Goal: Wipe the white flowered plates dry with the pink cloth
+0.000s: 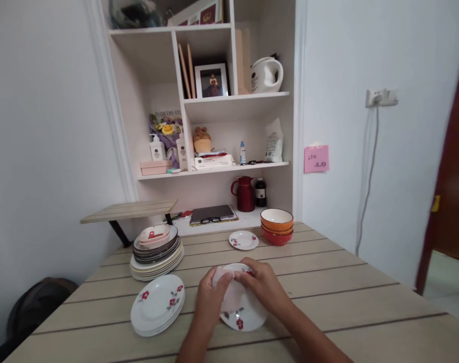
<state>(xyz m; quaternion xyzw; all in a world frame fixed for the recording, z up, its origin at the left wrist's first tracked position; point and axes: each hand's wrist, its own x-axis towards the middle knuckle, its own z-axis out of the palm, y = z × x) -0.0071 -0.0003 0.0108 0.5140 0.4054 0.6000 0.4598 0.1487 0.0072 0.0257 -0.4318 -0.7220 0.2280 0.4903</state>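
Note:
A white plate with red flowers (248,320) lies on the table right in front of me, partly covered by my hands. Over it, a thin pale pink cloth (232,297) is pinched between the thumbs and fingers of both hands. My left hand (213,292) grips the cloth's left side, above the plate's left edge. From the right, my right hand (263,283) holds it near the plate's far edge, thumb tips close together. To the left stands a short stack of matching flowered plates (157,302). Beyond my hands lies a small flowered plate (243,240).
At the back left, a tall stack of plates (157,262) carries small bowls (154,236) on top. Orange and red bowls (277,227) are nested at the back right. Behind the table are a red jug (245,194), a raised wooden ledge (129,210) and shelves (237,100).

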